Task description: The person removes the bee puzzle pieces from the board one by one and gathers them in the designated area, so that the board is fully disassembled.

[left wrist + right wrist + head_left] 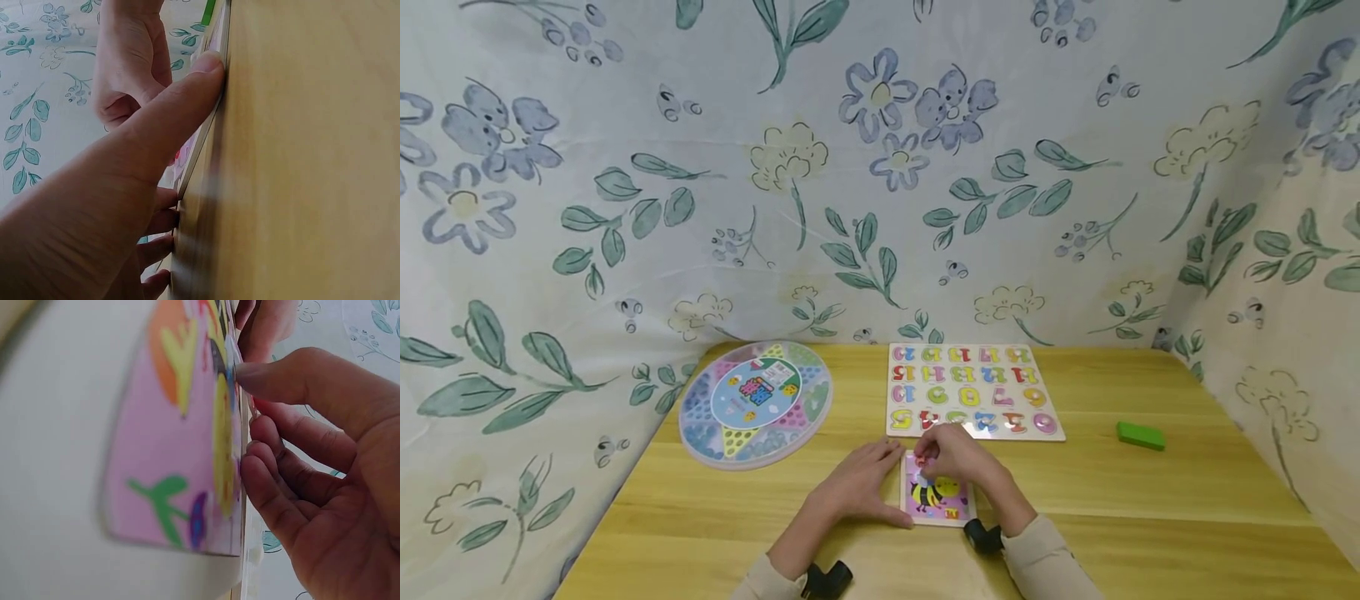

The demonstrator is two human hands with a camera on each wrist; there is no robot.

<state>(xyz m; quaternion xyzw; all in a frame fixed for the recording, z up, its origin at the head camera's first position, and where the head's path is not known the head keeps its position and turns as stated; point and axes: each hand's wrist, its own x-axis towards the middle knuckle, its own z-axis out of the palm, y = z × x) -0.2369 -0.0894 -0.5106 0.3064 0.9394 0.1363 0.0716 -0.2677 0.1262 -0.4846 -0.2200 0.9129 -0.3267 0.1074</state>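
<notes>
A small jigsaw puzzle [958, 500] with a bee picture on pink lies in a pale frame on the table. My left hand [861, 483] rests along its left side. The thumb [203, 62] presses at the near corner, and the fairly straight fingers [161, 222] spread past the far corner. My right hand [955, 454] is over the puzzle's upper part, thumb and forefinger pinching a small puzzle piece [921, 461] with red on it. In the right wrist view its thumb [256, 381] is close to the bee picture, the other fingers curled; most of the piece is hidden.
A number puzzle board [973, 375] lies just beyond my hands. To the left is a round game board [756, 404] with a blue centre. A green block [1141, 436] sits on the right of the wooden table [1112, 500]; patterned cloth [880, 250] hangs behind.
</notes>
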